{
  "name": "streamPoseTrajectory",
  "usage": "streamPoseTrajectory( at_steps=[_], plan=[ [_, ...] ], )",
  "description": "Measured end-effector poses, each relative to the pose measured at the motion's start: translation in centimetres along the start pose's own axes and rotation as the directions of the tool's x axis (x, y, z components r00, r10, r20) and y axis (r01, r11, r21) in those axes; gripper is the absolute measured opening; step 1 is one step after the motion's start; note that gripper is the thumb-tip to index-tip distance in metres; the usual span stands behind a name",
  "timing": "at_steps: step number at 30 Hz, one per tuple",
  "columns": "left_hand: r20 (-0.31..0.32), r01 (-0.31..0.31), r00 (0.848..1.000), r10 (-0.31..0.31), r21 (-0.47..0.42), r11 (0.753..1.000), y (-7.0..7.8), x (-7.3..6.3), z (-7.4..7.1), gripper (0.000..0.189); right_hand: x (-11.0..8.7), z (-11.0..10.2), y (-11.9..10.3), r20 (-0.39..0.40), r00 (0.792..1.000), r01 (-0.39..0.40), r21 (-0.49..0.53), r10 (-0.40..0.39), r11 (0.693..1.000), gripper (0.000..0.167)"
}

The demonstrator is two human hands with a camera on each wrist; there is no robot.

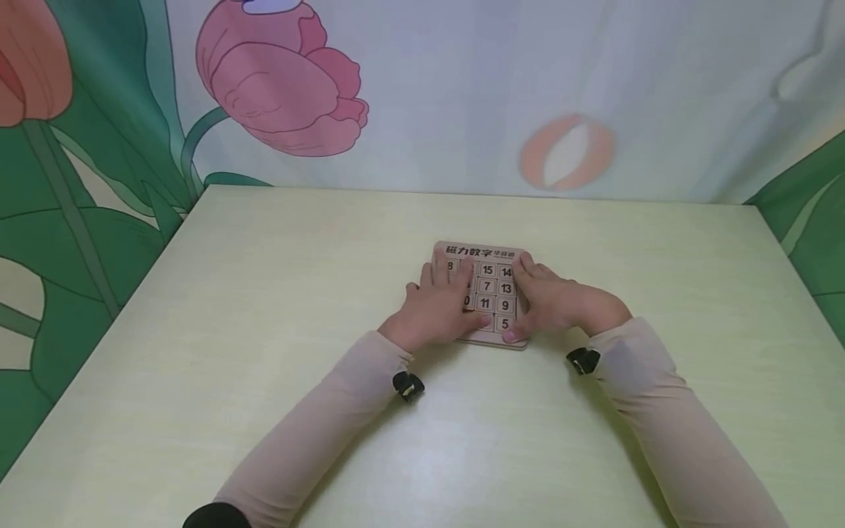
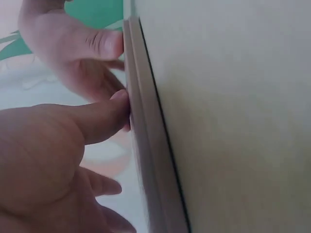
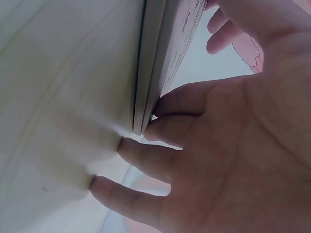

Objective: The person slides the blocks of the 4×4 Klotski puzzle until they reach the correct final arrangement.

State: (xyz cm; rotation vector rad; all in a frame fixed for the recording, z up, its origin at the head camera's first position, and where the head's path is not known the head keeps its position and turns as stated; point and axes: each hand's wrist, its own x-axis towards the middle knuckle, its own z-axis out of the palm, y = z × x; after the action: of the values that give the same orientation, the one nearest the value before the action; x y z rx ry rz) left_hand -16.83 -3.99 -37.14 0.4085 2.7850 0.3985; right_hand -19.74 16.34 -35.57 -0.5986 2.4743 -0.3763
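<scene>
A wooden sliding number puzzle (image 1: 485, 303) lies flat on the table, its numbered tiles facing up and a printed title along its far edge. Spread over its left side is my left hand (image 1: 439, 308), fingers extended and thumb laid across the lower tiles, covering several of them. My right hand (image 1: 551, 304) sits along the right edge, with its thumb on the near right corner and a fingertip at the far right corner. From the right wrist, two fingers touch the board's side (image 3: 150, 73) while two others rest on the table. The left thumb (image 2: 104, 116) presses on the face.
The pale table (image 1: 297, 279) reaches to a wall hanging (image 1: 449, 95) printed with a large pink flower (image 1: 284, 88). Green leaf prints (image 1: 86, 257) line the left side. Dark wrist straps (image 1: 408, 386) show at both cuffs.
</scene>
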Motion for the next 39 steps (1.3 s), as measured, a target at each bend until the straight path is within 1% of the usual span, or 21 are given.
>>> streamPoseTrajectory(
  at_steps=[3, 5, 7, 9, 11, 14, 19, 21, 24, 27, 33, 37, 39],
  plan=[
    [0.007, -0.028, 1.0, 0.028, -0.001, 1.0, -0.5, 0.1, -0.5, 0.092, 0.1, -0.1, -0.1, -0.004, 1.0, -0.003, -0.008, 0.003, 1.0, 0.129],
    [0.014, -0.045, 0.999, 0.045, -0.019, 0.999, -1.0, 0.1, -0.9, 0.09, 0.2, -0.1, -0.1, -0.005, 1.0, -0.005, -0.006, 0.005, 1.0, 0.13],
    [0.027, -0.05, 0.998, 0.051, -0.04, 0.998, -1.3, 0.2, -1.2, 0.088, 0.3, -0.2, 0.0, -0.006, 1.0, -0.006, -0.01, 0.006, 1.0, 0.13],
    [0.038, -0.045, 0.998, 0.047, -0.056, 0.997, -1.2, 0.1, -1.4, 0.085, 0.3, -0.2, 0.0, -0.006, 1.0, -0.007, -0.015, 0.007, 1.0, 0.13],
    [0.043, -0.031, 0.999, 0.034, -0.069, 0.997, -0.8, 0.1, -1.4, 0.085, 0.2, -0.2, 0.0, -0.008, 1.0, -0.011, -0.023, 0.011, 1.0, 0.13],
    [0.025, -0.023, 0.999, 0.024, -0.07, 0.997, 0.3, 0.0, -0.9, 0.087, 0.0, -0.2, 0.0, -0.006, 1.0, -0.018, -0.022, 0.018, 1.0, 0.127],
    [-0.032, -0.009, 0.999, 0.009, 0.002, 1.0, 2.0, -0.1, -0.2, 0.096, -0.3, -0.4, 0.0, -0.008, 1.0, -0.004, -0.011, 0.004, 1.0, 0.125],
    [-0.044, 0.001, 0.999, 0.001, 0.034, 0.999, 2.3, 0.0, 0.0, 0.097, -0.4, -0.5, -0.1, -0.012, 1.0, 0.0, -0.008, 0.0, 1.0, 0.125],
    [-0.043, 0.007, 0.999, -0.005, 0.049, 0.999, 2.5, 0.1, 0.2, 0.098, -0.5, -0.5, -0.1, -0.014, 1.0, -0.006, 0.003, 0.006, 1.0, 0.125],
    [-0.018, 0.001, 1.0, 0.0, 0.031, 1.0, 2.2, 0.3, 0.1, 0.095, -0.5, -0.3, 0.0, -0.013, 1.0, -0.007, 0.006, 0.007, 1.0, 0.125],
    [0.058, -0.023, 0.998, 0.028, -0.08, 0.997, 0.5, 0.5, -0.9, 0.085, -0.1, 0.0, 0.1, -0.015, 1.0, -0.004, 0.018, 0.004, 1.0, 0.125],
    [0.079, -0.05, 0.995, 0.06, -0.123, 0.991, -0.6, 0.6, -1.4, 0.083, -0.1, 0.0, 0.2, -0.014, 1.0, -0.004, 0.015, 0.004, 1.0, 0.124],
    [0.085, -0.072, 0.993, 0.083, -0.127, 0.989, -1.2, 0.6, -1.5, 0.083, -0.1, 0.0, 0.3, -0.031, 0.999, 0.023, 0.012, -0.023, 1.0, 0.116]
  ],
)
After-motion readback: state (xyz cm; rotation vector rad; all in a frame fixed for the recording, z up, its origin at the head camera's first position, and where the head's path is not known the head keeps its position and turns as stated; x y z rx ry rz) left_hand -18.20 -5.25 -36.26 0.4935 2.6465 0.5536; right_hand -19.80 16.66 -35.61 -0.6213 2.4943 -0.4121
